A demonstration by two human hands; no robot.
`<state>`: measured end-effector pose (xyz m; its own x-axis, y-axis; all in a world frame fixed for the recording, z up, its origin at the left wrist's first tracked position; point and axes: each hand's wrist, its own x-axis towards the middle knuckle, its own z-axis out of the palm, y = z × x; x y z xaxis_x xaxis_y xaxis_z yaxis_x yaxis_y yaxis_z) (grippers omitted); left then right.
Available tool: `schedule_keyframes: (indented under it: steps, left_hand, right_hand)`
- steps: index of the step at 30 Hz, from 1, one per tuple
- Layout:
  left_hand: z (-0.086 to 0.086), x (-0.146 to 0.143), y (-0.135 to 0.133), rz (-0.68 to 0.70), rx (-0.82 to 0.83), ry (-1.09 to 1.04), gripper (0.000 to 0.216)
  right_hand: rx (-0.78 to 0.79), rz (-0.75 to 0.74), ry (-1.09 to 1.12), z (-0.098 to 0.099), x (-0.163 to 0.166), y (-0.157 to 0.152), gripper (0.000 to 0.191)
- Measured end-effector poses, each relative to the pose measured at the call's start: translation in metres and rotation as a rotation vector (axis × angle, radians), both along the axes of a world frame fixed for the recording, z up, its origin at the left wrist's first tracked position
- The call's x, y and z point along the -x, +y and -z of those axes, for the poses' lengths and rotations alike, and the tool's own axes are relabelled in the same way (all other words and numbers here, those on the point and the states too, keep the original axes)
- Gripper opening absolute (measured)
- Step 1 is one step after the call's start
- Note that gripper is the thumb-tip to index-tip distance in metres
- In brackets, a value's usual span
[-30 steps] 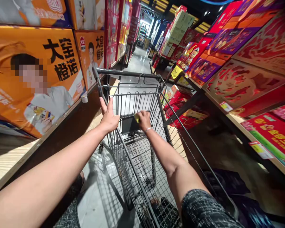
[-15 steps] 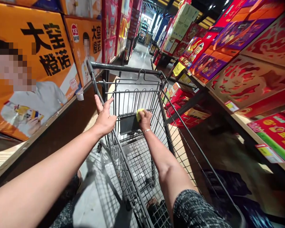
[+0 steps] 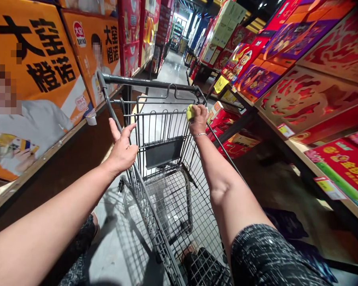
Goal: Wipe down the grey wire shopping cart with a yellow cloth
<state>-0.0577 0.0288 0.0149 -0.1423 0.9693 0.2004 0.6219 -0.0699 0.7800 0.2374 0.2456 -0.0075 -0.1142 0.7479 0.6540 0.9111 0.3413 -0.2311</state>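
A dark grey wire shopping cart (image 3: 152,206) stands in front of me, its handle bar (image 3: 149,82) at the far end. My left hand (image 3: 122,153) lies over the cart's left top rail, some fingers stretched out and straddling it, holding the side. Bunched in my right hand (image 3: 199,121) is a yellow-green cloth (image 3: 190,114), pressed at the upper right corner of the cart near the handle end; the fingers hide most of it. Below the handle, a dark flat panel (image 3: 164,152) is fixed to the wire end frame. Through the basket mesh I see the floor and part of my leg.
Orange cartons (image 3: 44,71) stack on the left shelf, close to the cart. Red and gold gift boxes (image 3: 289,103) fill the right shelf, whose wooden edge (image 3: 301,149) runs alongside. A shiny floor aisle (image 3: 174,65) leads away beyond the handle.
My right hand has moved up and right with the cloth, from the dark panel to the cart's upper right corner. My left hand keeps its place on the rail. The view has shifted slightly.
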Motion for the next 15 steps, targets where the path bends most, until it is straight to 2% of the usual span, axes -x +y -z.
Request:
schedule_keyframes:
  steps: [1,3,6,8,9,10,12,15]
  left_hand:
    - [0.000,0.000,0.000,-0.002,0.005,0.024,0.070]
    - [0.000,0.002,0.001,-0.005,0.014,0.065,0.069]
    - [0.002,0.003,0.002,0.002,0.010,0.074,0.072]
    - [0.003,0.003,0.002,-0.011,-0.003,0.076,0.078]
    - [0.003,0.003,0.001,-0.028,-0.015,0.093,0.082]
    - [0.002,0.002,0.000,-0.046,-0.031,0.126,0.085]
    - [-0.002,0.003,-0.003,-0.053,-0.075,0.238,0.089]
    - [-0.014,0.007,-0.003,0.075,-0.161,0.455,0.079]
  right_hand:
    - [-0.022,0.016,-0.013,0.001,0.004,0.004,0.061]
    - [0.045,0.071,-0.063,0.019,0.008,-0.006,0.062]
    - [0.324,0.179,-0.266,0.069,0.004,-0.054,0.059]
    - [0.556,0.122,-0.506,0.098,-0.006,-0.091,0.053]
    - [0.617,0.089,-0.558,0.107,-0.012,-0.107,0.046]
    - [0.669,0.056,-0.605,0.109,-0.018,-0.118,0.040]
    - [0.669,0.034,-0.640,0.097,-0.028,-0.126,0.032]
    - [0.441,0.057,-0.683,0.049,-0.036,-0.107,0.038]
